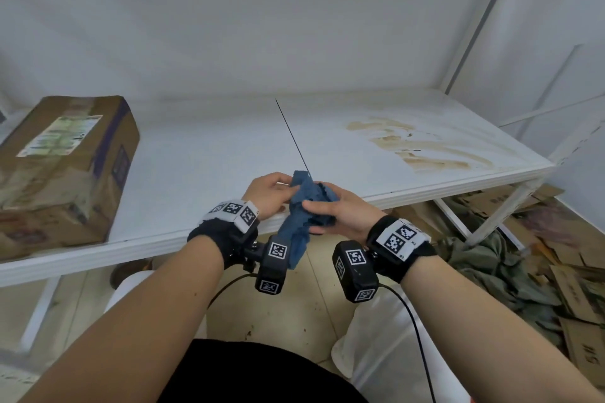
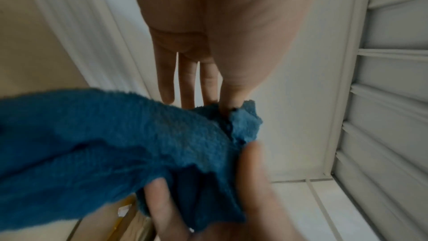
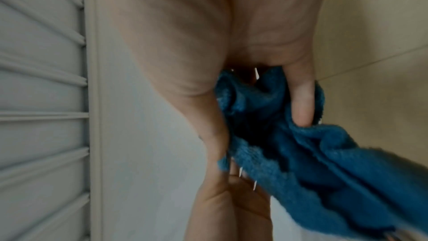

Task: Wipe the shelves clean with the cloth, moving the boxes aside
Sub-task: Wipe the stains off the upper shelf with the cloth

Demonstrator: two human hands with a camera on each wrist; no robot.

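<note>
A blue cloth point(image 1: 302, 206) is held bunched between both hands above the front edge of the white shelf point(image 1: 203, 154). The left hand point(image 1: 270, 195) is pinched on its upper end; the right hand point(image 1: 340, 211) is curled round its middle. The cloth's long axis runs from the shelf edge down toward the person, its lower end hanging free. A cardboard box point(image 1: 62, 170) is set at the shelf's left, near the front edge. Open surface lies between the box and the brown stains point(image 1: 422, 144) at the right.
</note>
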